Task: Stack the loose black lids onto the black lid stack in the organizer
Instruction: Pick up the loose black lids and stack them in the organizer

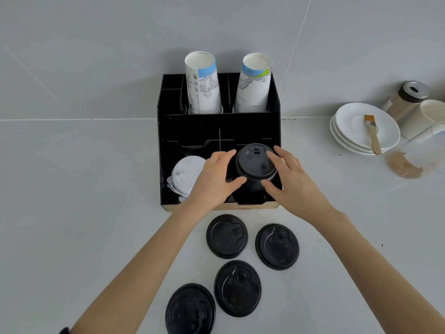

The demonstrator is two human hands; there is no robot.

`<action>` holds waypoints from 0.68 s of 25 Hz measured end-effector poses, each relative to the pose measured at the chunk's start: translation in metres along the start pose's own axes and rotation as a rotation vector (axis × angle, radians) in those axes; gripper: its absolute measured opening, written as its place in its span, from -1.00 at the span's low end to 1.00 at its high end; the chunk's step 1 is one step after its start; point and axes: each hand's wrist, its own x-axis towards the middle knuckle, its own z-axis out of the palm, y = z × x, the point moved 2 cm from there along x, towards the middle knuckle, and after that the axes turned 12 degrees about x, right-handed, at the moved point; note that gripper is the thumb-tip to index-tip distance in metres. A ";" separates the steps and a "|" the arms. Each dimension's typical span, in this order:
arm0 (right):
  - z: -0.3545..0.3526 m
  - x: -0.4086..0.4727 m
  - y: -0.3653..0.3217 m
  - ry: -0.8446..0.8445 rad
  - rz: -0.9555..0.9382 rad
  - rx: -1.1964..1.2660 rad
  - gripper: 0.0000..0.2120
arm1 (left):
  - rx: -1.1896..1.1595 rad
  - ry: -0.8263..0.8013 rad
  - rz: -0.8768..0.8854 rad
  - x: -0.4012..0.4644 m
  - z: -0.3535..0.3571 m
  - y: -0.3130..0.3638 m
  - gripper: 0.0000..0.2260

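A black organizer (pixel 166 131) stands on the white counter. Its front right compartment holds the black lid stack (pixel 255 162). My left hand (pixel 214 179) cups the stack's left side, and my right hand (pixel 291 179) cups its right side; thumbs and fingertips of both touch the top lids. Several loose black lids lie flat on the counter in front of the organizer: one (pixel 226 236) nearest it, one (pixel 277 246) to the right, one (pixel 237 288) lower down, and one (pixel 190 309) at the bottom edge.
White lids (pixel 186 174) fill the front left compartment. Two tall paper cup stacks (pixel 204 85) (pixel 254 85) stand in the back. At the right sit stacked white saucers (pixel 354 131) with a brush (pixel 372 133), a lidded jar (pixel 407 97) and a clear container (pixel 419 155).
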 end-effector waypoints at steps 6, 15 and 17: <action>0.011 -0.037 -0.013 -0.009 -0.062 0.107 -0.58 | -0.058 -0.002 -0.004 -0.037 -0.010 -0.013 -0.52; 0.071 -0.081 -0.009 -0.101 0.175 0.180 -0.59 | -0.010 -0.201 0.047 -0.084 0.015 -0.044 -0.60; 0.083 -0.086 -0.008 -0.129 0.227 0.187 -0.57 | 0.022 -0.240 0.023 -0.087 0.025 -0.050 -0.56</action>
